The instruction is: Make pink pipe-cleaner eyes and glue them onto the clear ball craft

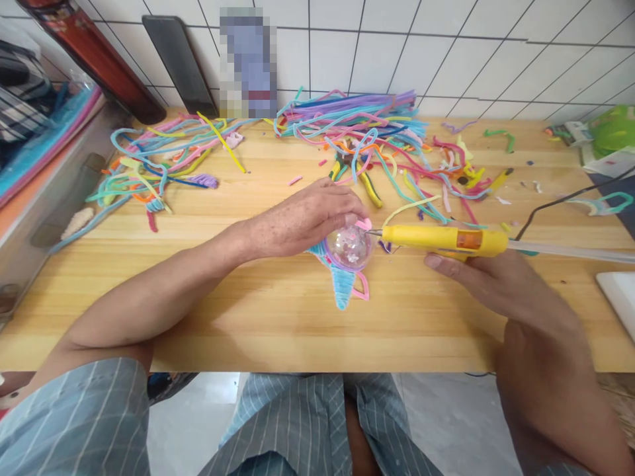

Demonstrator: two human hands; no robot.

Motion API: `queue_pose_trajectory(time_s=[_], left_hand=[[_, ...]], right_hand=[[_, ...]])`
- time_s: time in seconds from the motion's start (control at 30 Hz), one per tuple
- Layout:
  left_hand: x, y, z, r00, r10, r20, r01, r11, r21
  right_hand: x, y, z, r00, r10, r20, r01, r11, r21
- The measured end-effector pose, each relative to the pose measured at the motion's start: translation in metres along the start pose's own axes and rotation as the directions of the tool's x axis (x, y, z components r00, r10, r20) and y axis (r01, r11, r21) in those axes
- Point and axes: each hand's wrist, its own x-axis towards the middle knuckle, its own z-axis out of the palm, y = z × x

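Observation:
My left hand [310,215] rests over a clear plastic ball [350,248] with small bits inside, its fingers curled round the top and pinching a pink pipe-cleaner piece [364,224]. The ball sits on a light-blue and pink pipe-cleaner shape [343,287] lying on the wooden table [278,317]. My right hand [489,281] grips a yellow glue gun [441,239] held level, its metal tip touching the ball's right side. A glue stick [570,251] pokes out of the gun's back.
Heaps of coloured pipe cleaners [357,132] cover the far half of the table, with yellow-handled pliers [370,188] among them. A black cord [555,205] runs right. A white object [618,291] lies at the right edge, green things [612,129] at far right.

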Motion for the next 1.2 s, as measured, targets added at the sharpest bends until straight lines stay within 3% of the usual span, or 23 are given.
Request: queue_pose_trajectory(time_s=[0.23, 0.47, 0.83, 1.2], left_hand=[[-0.0002, -0.0006, 0.0004, 1.000, 0.004, -0.005, -0.004, 1.000, 0.004], [-0.0001, -0.0011, 0.0007, 1.000, 0.003, -0.009, -0.003, 1.000, 0.005], [-0.0005, -0.0002, -0.0020, 0.999, -0.032, 0.002, 0.032, 0.999, -0.002], [-0.0008, 0.0013, -0.0020, 0.999, -0.036, 0.005, 0.036, 0.999, -0.013]], right_hand=[[-0.0026, 0.0019, -0.0013, 0.994, 0.087, 0.060, -0.082, 0.993, -0.087], [-0.0005, -0.0009, 0.0015, 1.000, -0.022, -0.009, 0.022, 1.000, -0.007], [-0.0027, 0.0038, -0.0008, 0.999, 0.036, 0.010, -0.036, 0.999, 0.017], [-0.0005, 0.0023, 0.0006, 1.000, -0.013, 0.001, 0.013, 0.990, 0.138]])
